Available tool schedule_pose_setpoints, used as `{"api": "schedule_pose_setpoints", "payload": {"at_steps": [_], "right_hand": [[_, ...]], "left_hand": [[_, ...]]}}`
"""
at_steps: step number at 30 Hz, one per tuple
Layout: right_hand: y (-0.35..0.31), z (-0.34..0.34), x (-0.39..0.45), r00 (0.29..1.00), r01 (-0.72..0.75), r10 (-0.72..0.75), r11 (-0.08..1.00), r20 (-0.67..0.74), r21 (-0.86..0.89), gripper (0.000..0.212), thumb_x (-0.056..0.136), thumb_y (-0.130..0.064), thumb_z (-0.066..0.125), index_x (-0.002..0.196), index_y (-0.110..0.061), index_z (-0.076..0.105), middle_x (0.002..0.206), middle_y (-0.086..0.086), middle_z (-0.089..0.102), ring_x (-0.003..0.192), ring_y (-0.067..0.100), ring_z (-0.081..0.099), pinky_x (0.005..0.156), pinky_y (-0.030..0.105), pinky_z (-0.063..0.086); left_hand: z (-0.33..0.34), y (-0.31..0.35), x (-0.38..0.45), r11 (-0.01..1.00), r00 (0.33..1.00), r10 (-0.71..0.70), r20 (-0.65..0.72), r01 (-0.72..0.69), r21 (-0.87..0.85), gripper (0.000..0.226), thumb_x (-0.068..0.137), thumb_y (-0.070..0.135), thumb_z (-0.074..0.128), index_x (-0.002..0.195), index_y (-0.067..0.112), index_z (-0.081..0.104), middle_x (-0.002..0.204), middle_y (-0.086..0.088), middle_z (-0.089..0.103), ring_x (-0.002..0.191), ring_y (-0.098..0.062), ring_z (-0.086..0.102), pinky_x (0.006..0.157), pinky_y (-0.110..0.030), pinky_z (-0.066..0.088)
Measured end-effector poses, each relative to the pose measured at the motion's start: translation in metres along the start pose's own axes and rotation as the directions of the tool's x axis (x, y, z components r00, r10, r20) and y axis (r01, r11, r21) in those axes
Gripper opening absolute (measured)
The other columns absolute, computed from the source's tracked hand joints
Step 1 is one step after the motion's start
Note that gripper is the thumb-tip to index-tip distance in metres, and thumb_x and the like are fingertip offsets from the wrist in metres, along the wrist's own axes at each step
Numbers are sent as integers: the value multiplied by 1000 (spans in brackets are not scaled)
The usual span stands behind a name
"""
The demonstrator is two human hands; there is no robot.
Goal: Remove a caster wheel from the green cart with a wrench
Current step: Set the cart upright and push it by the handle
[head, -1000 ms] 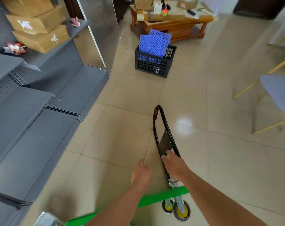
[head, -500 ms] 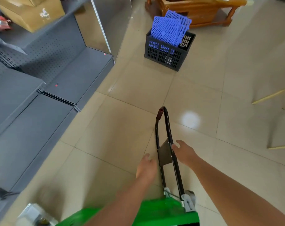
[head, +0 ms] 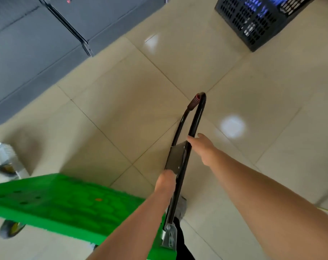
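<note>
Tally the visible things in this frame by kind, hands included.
Green cart: 1
Cart handle: 1
Caster wheels: 1 clear; others too blurred to count
Black crate: 1
Hands: 2, left hand, right hand
Total: 6

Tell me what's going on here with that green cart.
A person is handling the green cart by its black folding handle. The left hand grips the handle low down, beside its grey plate, and the right hand touches the bar higher up with fingers out. One caster wheel shows under the deck. No wrench is in view, so wheel removal has not begun.
</note>
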State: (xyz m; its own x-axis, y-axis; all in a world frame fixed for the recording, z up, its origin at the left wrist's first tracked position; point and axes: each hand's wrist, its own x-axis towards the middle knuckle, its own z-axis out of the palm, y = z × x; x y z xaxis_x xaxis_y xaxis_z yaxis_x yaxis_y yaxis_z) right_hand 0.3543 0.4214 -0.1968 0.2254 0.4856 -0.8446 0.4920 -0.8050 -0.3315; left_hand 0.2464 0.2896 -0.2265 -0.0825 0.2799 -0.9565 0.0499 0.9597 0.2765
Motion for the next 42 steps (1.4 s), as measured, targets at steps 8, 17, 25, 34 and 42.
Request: {"api": "schedule_pose_setpoints", "payload": {"at_steps": [8,17,25,34,42], "right_hand": [[-18,-4,74,996,-58,85,831,-24,554,16,87,-24,76,93,-12,67,90,6,68,85,22,69,83,36,59],[-35,-5,82,974,-222,197,768,109,600,25,89,-28,74,85,-14,55,62,0,44,51,16,42,59,30,43],[-75,-10,34,992,-115,64,794,106,597,15,91,-21,67,86,-14,55,52,-1,43,43,16,38,51,27,38],[-144,-41,-34,993,107,-113,807,-26,580,12,89,-18,64,83,-13,56,52,0,43,40,16,38,51,27,40],[-168,-57,-81,979,201,-142,766,-145,610,20,86,-18,65,72,-14,51,52,2,39,38,17,34,49,25,35]], "left_hand": [[21,4,11,1000,997,-11,78,13,-27,99,85,88,25,151,17,41,146,-9,55,134,-30,52,115,-47,39],[25,-21,17,993,979,-63,195,41,114,82,88,84,26,92,11,62,77,-4,62,66,-14,58,78,-30,48],[19,-15,-12,979,993,97,63,-106,176,125,62,100,13,117,-1,62,72,0,53,68,-18,54,82,-39,54],[14,40,-51,973,974,220,49,-223,60,129,62,103,14,124,-2,57,104,-24,67,92,-35,68,79,-38,52],[8,64,-68,945,957,282,66,-289,154,78,98,71,21,138,11,49,123,-17,65,110,-30,64,85,-34,49]]}}
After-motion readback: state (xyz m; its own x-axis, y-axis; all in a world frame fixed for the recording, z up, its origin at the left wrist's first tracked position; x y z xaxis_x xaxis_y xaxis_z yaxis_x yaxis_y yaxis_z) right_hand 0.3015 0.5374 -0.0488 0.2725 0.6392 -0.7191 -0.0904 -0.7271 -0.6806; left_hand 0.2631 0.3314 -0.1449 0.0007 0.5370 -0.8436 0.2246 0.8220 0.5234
